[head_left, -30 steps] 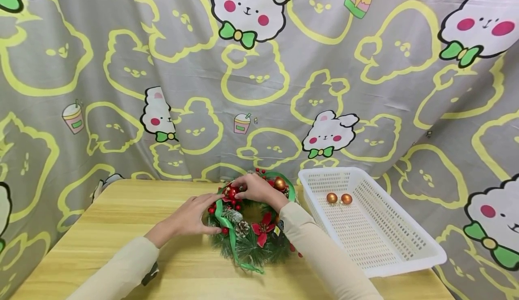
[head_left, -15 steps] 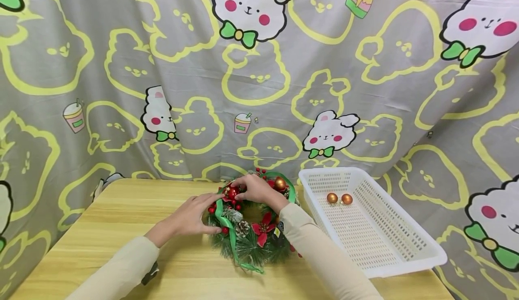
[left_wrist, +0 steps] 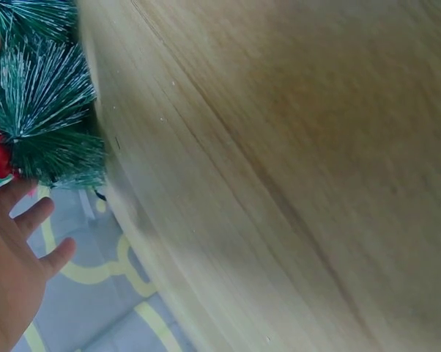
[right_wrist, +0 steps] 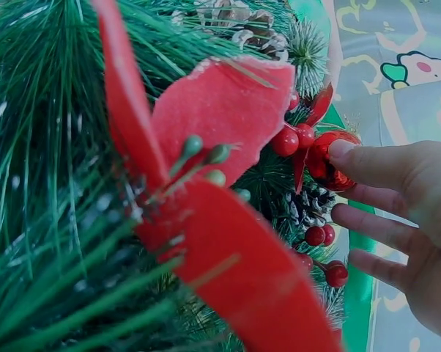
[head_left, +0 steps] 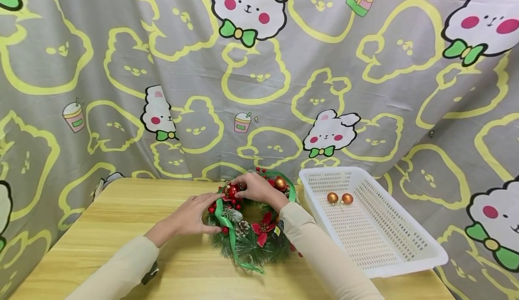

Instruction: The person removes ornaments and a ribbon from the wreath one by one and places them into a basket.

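A green Christmas wreath (head_left: 255, 248) lies on the table, dressed with pinecones, red berries, red poinsettias and a green ribbon (head_left: 232, 239). My right hand (head_left: 259, 187) reaches across its far side and pinches a shiny red ball ornament (head_left: 233, 192) at the upper left. In the right wrist view the thumb presses on that red ball (right_wrist: 324, 170), while the other fingers extend beside it. My left hand (head_left: 190, 215) spreads along the wreath's left edge, fingertips near the ornament and thumb low by a red berry. The left wrist view shows its fingers (left_wrist: 34, 216) spread beside the needles.
Right of the wreath stands a white perforated plastic basket (head_left: 365, 234), with two gold ball ornaments (head_left: 332, 197) inside. Another gold ball (head_left: 279, 183) sits on the wreath's far right. A grey cartoon-print curtain (head_left: 259, 88) hangs behind the wooden table (head_left: 121, 210).
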Demonstrator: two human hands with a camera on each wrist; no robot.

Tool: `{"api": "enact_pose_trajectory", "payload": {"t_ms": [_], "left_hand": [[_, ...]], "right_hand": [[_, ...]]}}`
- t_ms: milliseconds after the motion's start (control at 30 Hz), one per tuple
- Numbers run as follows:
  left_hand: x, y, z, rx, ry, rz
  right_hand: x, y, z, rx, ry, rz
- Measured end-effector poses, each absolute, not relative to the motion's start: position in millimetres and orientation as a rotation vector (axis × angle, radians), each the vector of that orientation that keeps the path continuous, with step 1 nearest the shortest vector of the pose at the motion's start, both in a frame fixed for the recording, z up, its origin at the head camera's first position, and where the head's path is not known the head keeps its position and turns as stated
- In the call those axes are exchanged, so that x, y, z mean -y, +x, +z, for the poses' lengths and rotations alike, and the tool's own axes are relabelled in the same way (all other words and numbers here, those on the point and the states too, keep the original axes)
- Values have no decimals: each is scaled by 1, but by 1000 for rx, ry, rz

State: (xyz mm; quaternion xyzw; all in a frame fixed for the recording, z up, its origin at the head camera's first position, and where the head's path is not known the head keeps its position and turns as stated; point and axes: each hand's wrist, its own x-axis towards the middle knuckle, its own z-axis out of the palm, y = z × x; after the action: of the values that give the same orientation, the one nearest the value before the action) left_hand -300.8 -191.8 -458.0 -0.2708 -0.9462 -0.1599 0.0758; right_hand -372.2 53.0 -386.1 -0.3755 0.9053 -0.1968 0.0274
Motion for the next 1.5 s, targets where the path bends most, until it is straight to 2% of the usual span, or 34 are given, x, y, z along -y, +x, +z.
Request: {"api": "enact_pose_trajectory", "payload": {"t_ms": [1500], "left_hand": [[193,-301,-457,2818,-830,-508]], "right_hand": [[-70,-364,-345,-2726,-1170,-498]]}}
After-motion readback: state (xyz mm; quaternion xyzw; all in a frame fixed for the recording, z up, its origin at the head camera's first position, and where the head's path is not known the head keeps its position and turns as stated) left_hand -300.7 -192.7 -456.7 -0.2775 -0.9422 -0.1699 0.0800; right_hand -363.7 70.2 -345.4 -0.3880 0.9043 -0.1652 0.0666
